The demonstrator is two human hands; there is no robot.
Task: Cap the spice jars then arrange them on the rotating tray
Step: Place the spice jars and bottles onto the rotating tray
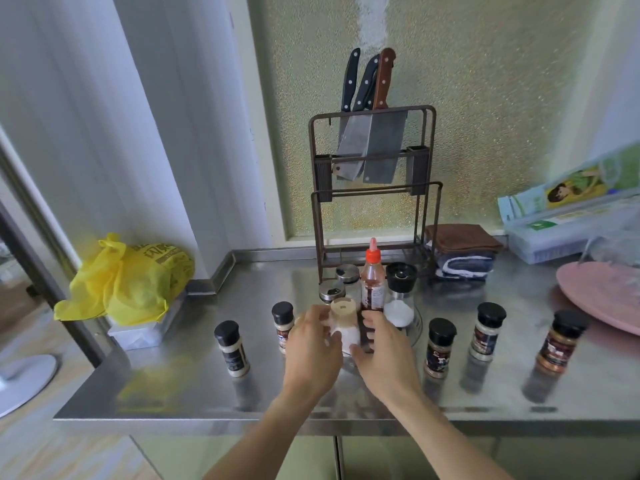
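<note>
Both hands' fingers [332, 341] grasping round wooden-lidded jar [343, 323], black-capped cylindrical spice jars [231, 348] flanking, brushed steel counter [173, 386]

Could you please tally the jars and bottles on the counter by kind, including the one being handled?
Black-capped spice jars standing on the counter: 5
Metal-lidded shakers: 2
Red-capped sauce bottle: 1
Black-topped grinder: 1
Wood-lidded jar between the left hand and right hand: 1
Total: 10
</note>
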